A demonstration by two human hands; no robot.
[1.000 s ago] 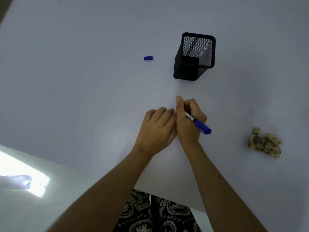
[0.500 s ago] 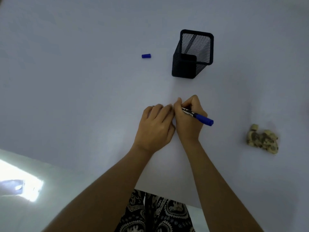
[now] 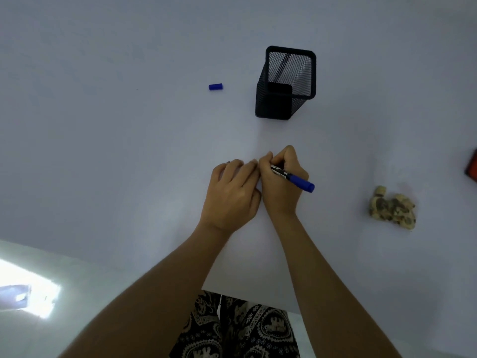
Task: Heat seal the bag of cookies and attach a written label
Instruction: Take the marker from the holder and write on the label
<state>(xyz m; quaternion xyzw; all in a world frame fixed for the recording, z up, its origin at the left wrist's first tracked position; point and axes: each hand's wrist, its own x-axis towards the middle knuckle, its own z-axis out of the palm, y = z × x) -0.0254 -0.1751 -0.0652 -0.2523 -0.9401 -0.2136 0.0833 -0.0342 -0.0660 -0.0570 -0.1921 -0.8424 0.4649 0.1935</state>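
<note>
Hands meet at the middle of the white table (image 3: pixel 108 156), nearer the person than the black mesh pen holder (image 3: pixel 285 83), which stands upright and serves as the landmark. The right hand (image 3: pixel 282 187) is curled in a writing grip around a blue marker (image 3: pixel 293 178), its fingers closed on the barrel, the blue back end pointing out to the right and away from the holder; the tip is hidden under the fingers. The left hand (image 3: pixel 233 195) lies palm down just beside the right, touching it, fingers together and pressed flat on the table surface; whatever it pins is hidden, so the label itself cannot be made out. A small blue marker cap (image 3: pixel 215 86) lies on its side to the left of the holder, well apart from both hands. The bag of cookies (image 3: pixel 392 208), a lumpy clear bundle with brown and cream pieces inside, sits to the right of the hands and nearer the person than the holder, untouched. At the right edge, beyond the bag, a red and black object (image 3: pixel 472 166) is only partly in view. A dark stick-like item leans inside the holder.
</note>
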